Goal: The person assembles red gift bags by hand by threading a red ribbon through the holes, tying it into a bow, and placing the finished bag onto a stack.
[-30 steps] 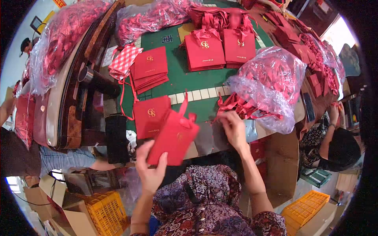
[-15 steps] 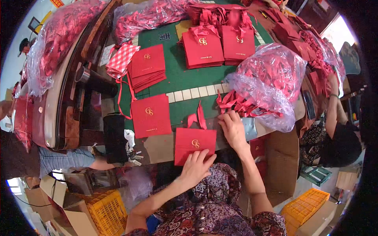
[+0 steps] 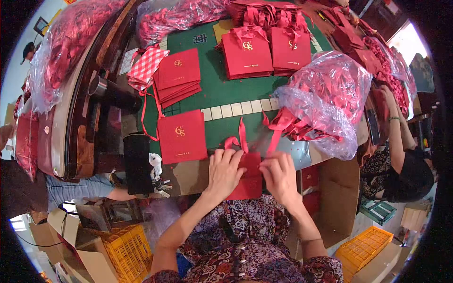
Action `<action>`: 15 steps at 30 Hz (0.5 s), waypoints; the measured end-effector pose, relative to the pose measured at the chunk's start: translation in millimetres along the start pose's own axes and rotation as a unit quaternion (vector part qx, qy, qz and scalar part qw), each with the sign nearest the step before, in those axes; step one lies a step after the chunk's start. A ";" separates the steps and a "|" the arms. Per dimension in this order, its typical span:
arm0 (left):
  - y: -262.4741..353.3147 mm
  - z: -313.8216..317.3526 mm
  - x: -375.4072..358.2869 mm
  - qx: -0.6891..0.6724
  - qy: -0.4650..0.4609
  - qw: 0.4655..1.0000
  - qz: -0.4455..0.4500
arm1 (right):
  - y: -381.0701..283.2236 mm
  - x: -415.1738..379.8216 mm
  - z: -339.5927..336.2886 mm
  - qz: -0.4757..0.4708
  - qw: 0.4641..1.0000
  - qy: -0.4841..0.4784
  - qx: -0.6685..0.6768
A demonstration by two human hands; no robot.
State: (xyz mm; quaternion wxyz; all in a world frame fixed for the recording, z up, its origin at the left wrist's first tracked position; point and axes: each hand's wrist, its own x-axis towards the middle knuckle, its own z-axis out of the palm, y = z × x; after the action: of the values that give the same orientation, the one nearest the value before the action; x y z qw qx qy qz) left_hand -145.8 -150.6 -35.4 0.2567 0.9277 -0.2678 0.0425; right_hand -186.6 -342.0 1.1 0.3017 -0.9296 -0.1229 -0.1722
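A small red paper gift bag [image 3: 248, 181] lies at the table's front edge, with a red ribbon loop standing up from its top. My left hand [image 3: 224, 172] grips its upper left part, covering the gold print, fingers over the top edge. By the bag's upper right edge my right hand [image 3: 280, 175] is closed, thumb and fingertips pinched on a red ribbon [image 3: 274, 140] that rises behind the fingers. The fingertips hide the ribbon's lower end. Just beyond lies a clear plastic bag [image 3: 325, 104] full of red ribbons, some spilling from its mouth.
A flat red bag [image 3: 181, 137] lies left of my hands, with a stack of red bags [image 3: 178, 75] behind. Finished-looking bags with ribbons [image 3: 247, 52] stand at the back. A dark cup [image 3: 111, 95] lies left. At right, a co-worker's arm [image 3: 396, 127] reaches over red items.
My right hand has left the ribbon pile with a ribbon and come to the bag's right edge. My left hand has moved up from the bag's lower front to its upper left part.
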 end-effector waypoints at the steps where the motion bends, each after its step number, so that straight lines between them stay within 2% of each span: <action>1: 0.3 -1.8 1.5 -0.006 -0.007 1.000 -0.013 | -4.4 -3.5 0.4 -0.014 1.000 -0.007 0.004; 3: -0.4 -4.5 4.6 -0.019 -0.003 0.999 -0.030 | -10.7 -7.9 4.4 -0.035 0.999 -0.018 0.010; 7: 0.1 -7.4 6.6 -0.053 0.000 0.998 -0.046 | -8.3 -13.8 22.5 0.005 0.999 -0.031 0.020; 9: 0.8 -6.8 6.0 -0.082 -0.007 0.995 -0.056 | -8.3 -10.7 28.7 0.067 0.997 -0.029 0.024; 10: 1.4 -6.7 6.0 -0.112 -0.014 0.991 -0.067 | -5.6 -9.6 34.7 0.068 0.997 -0.004 0.024; 15: 5.9 -7.4 4.7 -0.120 -0.003 0.990 -0.073 | -9.4 -2.1 33.3 0.119 0.992 -0.008 0.047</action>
State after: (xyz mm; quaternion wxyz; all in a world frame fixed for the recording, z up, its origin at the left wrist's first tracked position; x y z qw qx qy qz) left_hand -144.4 -153.4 -25.3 0.3674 0.9074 -0.2035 -0.0118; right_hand -183.4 -314.8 -20.1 0.3626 -0.9237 -0.0213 -0.1215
